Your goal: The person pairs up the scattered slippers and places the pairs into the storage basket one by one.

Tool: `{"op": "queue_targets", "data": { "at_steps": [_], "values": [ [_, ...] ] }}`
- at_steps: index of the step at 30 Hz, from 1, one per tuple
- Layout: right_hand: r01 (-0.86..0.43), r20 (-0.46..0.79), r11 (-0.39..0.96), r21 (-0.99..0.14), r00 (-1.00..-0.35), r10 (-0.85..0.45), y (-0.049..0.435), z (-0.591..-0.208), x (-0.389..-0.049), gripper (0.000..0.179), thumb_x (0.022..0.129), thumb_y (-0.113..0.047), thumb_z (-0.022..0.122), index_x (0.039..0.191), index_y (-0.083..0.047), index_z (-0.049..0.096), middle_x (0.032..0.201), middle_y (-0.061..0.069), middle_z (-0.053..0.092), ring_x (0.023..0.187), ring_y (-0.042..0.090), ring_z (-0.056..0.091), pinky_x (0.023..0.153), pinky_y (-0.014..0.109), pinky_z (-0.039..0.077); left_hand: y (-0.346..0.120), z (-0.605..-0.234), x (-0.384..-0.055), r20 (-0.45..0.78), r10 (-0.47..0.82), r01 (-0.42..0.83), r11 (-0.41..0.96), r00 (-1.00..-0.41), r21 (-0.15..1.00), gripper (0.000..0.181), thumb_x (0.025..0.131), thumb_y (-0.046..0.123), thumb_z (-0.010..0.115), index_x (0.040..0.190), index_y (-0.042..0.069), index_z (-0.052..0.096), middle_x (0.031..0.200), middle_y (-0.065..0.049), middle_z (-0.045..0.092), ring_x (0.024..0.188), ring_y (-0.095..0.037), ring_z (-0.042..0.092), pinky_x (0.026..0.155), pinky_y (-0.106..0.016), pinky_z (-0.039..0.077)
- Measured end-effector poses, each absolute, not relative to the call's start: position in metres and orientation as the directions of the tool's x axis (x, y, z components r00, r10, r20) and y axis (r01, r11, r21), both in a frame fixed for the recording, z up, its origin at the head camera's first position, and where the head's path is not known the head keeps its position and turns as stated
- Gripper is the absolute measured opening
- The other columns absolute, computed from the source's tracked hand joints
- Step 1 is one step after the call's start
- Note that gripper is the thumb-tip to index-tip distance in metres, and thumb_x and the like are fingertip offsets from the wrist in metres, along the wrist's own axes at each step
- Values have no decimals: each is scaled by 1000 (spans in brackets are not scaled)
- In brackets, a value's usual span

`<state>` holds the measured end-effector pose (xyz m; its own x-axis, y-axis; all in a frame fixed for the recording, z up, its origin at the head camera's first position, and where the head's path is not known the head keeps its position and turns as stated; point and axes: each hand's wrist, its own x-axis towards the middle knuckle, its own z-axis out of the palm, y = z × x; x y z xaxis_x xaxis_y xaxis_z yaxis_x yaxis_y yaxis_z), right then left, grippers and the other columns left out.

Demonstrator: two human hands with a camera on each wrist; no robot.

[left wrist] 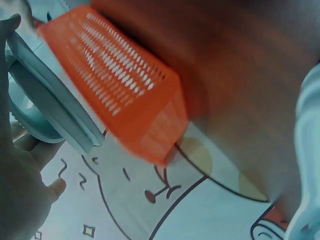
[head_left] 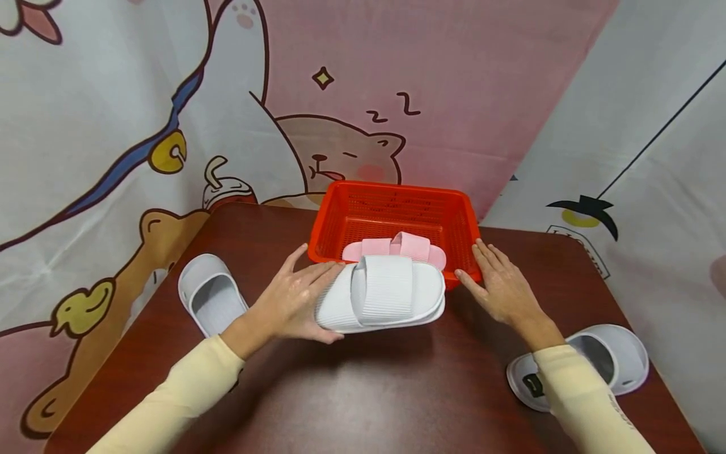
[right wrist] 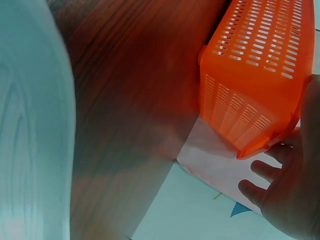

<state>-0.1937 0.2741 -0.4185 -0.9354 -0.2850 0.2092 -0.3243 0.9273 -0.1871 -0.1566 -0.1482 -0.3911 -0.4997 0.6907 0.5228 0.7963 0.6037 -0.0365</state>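
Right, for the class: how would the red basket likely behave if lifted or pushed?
The red basket is probably light for its size, since its walls are full of holes. It seems fairly stiff, as its rim and sides hold a clean boxy shape. Pushed, it would likely slide across the table rather than roll, having flat sides.

The white ribbed slipper (head_left: 388, 293) obstructs the near side of the red perforated plastic basket (head_left: 397, 205); the right hand (head_left: 505, 284) blocks its near-right corner. From above, there is room into its far half, behind the pink strapped slipper (head_left: 413, 246).
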Motion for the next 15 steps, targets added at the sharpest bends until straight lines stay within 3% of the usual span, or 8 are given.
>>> {"op": "queue_targets", "data": {
  "at_steps": [9, 15],
  "values": [
    [-324, 208, 926, -194, -936, -284, 274, -420, -194, 82, 102, -57, 43, 154, 6, 35, 161, 23, 28, 144, 47, 26, 113, 63, 23, -145, -370, -184, 516, 676, 778, 628, -525, -31, 110, 66, 70, 78, 145, -2, 50, 136, -17, 62, 123, -29, 59, 120, -55, 11],
    [-308, 194, 931, -194, -943, -272, 274, -420, -194, 83, 102, -59, 42, 155, 4, 34, 162, 23, 27, 145, 47, 26, 113, 64, 24, -139, -358, -211, 469, 648, 740, 672, -600, 18, 109, 70, 67, 78, 149, -1, 44, 142, -17, 56, 130, -28, 54, 120, -54, 8]
  ]
}}
